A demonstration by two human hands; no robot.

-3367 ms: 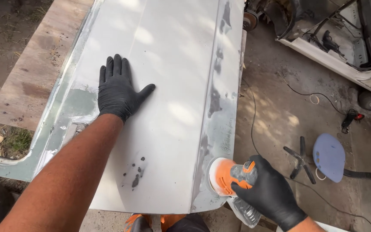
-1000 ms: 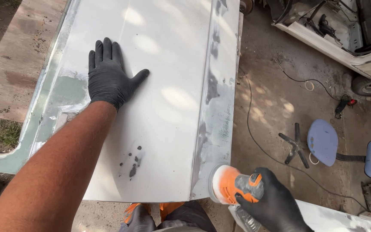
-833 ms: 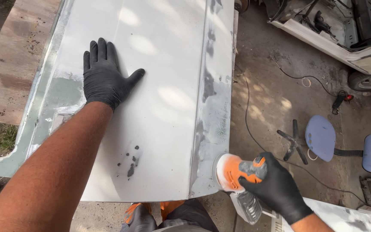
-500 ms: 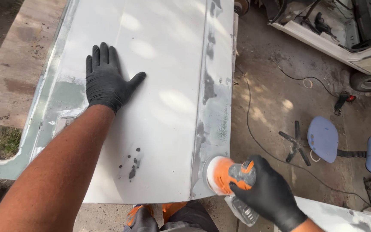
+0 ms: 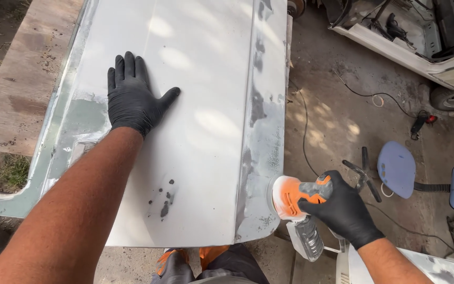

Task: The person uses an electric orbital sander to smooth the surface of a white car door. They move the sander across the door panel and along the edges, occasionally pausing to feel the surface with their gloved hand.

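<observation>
A large white car body panel (image 5: 195,105) lies flat in front of me, with bare grey patches along its right ridge. My left hand (image 5: 132,97), in a black glove, rests flat with fingers spread on the panel's left part. My right hand (image 5: 342,210), also gloved in black, grips an orange and grey handheld sander (image 5: 292,200) at the panel's lower right edge. The sander's pad sits against the panel's right side strip.
A wooden board (image 5: 22,89) lies left of the panel. To the right is a dirt floor with a black cable (image 5: 306,126), an overturned blue office chair (image 5: 400,168), and a white vehicle body (image 5: 411,42) at the top right. My shoes (image 5: 185,260) show below.
My right hand with the sander dipped away from the panel's lower right corner and came back against its right edge. My left hand stayed flat on the panel.
</observation>
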